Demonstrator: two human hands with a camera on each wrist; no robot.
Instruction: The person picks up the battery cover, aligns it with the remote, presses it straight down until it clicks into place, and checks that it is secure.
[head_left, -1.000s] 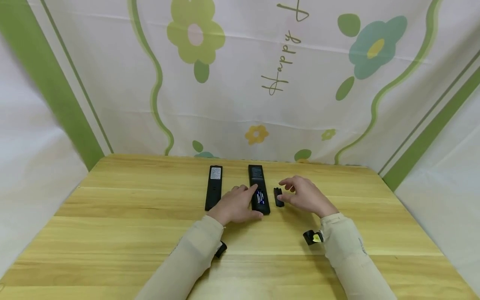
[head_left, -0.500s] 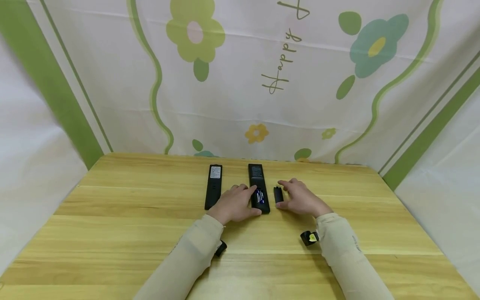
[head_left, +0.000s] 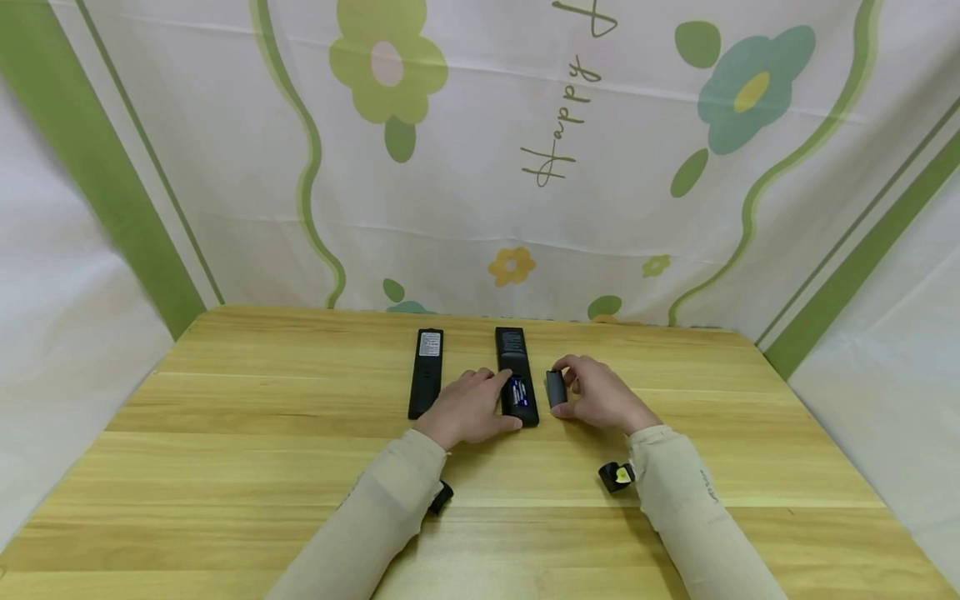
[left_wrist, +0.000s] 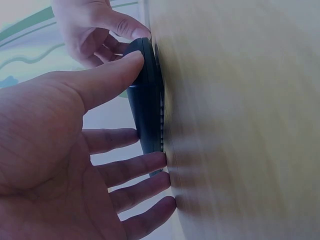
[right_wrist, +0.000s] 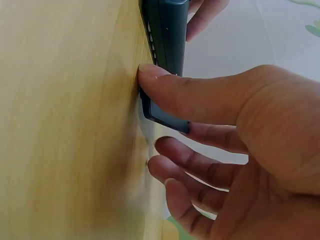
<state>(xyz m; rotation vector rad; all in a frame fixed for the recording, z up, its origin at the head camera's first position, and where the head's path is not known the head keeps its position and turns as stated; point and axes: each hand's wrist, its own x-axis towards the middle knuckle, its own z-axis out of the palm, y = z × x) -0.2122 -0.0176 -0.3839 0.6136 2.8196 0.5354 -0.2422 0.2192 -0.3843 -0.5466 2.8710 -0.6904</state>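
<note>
A black remote control (head_left: 511, 354) lies button side down, its battery compartment bare with batteries (head_left: 519, 392) in it. My left hand (head_left: 470, 408) rests against it, thumb on its near end and index finger at its left side, fingers fairly straight. In the left wrist view, other fingertips (left_wrist: 170, 180) are down at the tabletop. My right hand (head_left: 602, 395) pinches the dark battery cover (head_left: 556, 390) between thumb and index finger, just right of the remote. The cover is tilted up, its smooth face showing; the other fingers curl loosely in the right wrist view.
A second black remote (head_left: 427, 367) with a white label lies left of the first, its lower end by the left hand. The wooden table (head_left: 247, 467) ends at a flowered curtain (head_left: 450, 208) behind. Black wrist cameras (head_left: 617, 477) sit under the sleeves.
My right hand has moved slightly left and closed its thumb and index finger on the battery cover, which has tilted up from lying flat. The left hand and remotes stay put.
</note>
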